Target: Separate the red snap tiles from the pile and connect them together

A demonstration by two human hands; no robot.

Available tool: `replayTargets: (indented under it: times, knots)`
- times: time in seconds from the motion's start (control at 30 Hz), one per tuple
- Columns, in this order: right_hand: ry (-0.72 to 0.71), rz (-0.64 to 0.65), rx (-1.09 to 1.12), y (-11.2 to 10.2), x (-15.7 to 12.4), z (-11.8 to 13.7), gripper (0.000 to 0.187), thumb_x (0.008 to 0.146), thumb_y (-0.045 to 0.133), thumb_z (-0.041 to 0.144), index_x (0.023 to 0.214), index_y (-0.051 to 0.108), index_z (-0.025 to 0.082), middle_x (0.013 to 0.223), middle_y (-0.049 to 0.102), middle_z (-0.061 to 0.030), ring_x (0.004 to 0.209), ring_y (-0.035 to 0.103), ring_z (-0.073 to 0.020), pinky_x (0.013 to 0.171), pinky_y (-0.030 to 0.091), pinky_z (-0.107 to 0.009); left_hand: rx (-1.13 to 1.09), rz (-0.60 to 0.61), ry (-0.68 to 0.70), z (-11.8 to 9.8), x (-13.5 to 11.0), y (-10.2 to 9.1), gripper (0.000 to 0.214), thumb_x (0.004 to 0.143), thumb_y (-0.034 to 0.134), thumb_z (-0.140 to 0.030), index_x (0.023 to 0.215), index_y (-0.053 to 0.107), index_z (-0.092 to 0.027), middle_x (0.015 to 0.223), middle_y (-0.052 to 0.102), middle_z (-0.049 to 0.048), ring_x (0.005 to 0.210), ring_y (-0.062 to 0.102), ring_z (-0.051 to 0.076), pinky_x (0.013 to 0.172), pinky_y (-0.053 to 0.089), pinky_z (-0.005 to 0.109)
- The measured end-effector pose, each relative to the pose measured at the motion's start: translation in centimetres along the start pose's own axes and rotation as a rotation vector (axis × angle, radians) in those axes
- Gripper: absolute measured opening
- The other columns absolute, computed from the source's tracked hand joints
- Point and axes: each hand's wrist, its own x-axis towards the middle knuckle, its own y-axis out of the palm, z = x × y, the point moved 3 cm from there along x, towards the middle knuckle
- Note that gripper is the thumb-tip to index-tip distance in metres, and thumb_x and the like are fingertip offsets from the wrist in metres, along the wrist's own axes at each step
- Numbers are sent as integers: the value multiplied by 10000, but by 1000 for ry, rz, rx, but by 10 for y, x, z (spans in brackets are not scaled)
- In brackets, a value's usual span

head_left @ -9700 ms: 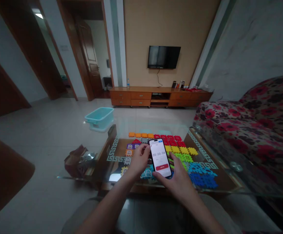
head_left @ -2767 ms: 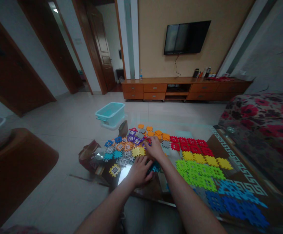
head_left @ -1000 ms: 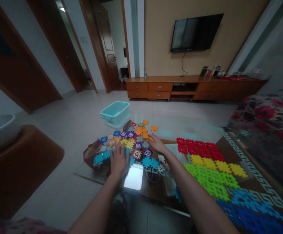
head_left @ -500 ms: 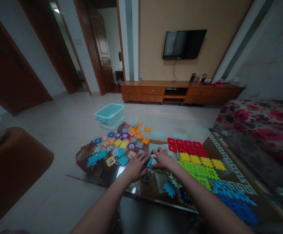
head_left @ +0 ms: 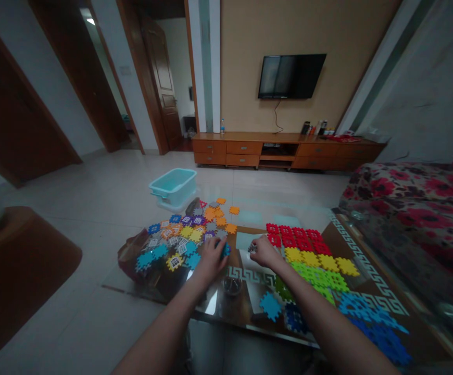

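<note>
- Glass tabletop (head_left: pixel 238 307), head view: mixed tiles (head_left: pixel 187 233) lay loosely heaped at left; red tiles (head_left: pixel 301 242), yellow tiles (head_left: pixel 328 261) and green tiles (head_left: pixel 318 276) sat in rows at right.
- Left hand (head_left: pixel 211 256): fingers curved over a blue tile (head_left: pixel 227 250) beside the heap; whether they gripped it, one could not tell.
- Right hand (head_left: pixel 266 253): bunched tightly around a grey piece (head_left: pixel 252 248), near the red tiles.
- Risk: a careless left sweep could have scattered loose tiles; a lowered right forearm (head_left: pixel 320 307) could have dragged the green ones askew.
</note>
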Motion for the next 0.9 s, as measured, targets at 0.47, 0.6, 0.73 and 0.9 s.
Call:
replayTargets:
  times: [0.47, 0.6, 0.73, 0.9]
  knots:
    - [-175, -122, 137, -3, 39, 60, 500, 944, 490, 361, 1405, 457, 171, 1410, 539, -107, 1251, 534, -184, 1033, 420, -291, 309, -349, -518, 76, -8, -57, 580, 964, 369, -336, 1479, 334, -73, 1482, 385, 238, 1396, 332, 356, 1127, 298, 540]
    - [-9, -119, -28, -40, 27, -15, 497, 856, 607, 304, 1320, 545, 138, 1342, 549, -176, 1253, 511, -291, 1042, 393, -405, 333, -271, -408, 43, -3, -45, 557, 947, 407, -315, 1465, 372, -114, 1509, 350, 204, 1404, 313, 347, 1144, 281, 521]
    - [119, -76, -174, -57, 23, -63, 653, 691, 734, 262, 1316, 549, 216, 1356, 501, -169, 1241, 485, -380, 992, 385, -511, 231, -43, -156, -10, 4, -20, 539, 881, 500, -275, 1406, 458, -161, 1481, 396, 162, 1386, 332, 327, 1158, 275, 487]
    - [144, 22, -260, -47, 33, -69, 657, 538, 791, 159, 1167, 606, 212, 1281, 545, -135, 1198, 517, -333, 952, 411, -429, 101, 126, 46, -65, 14, 17, 542, 807, 553, -232, 1345, 510, -195, 1453, 429, 137, 1343, 363, 323, 1143, 297, 480]
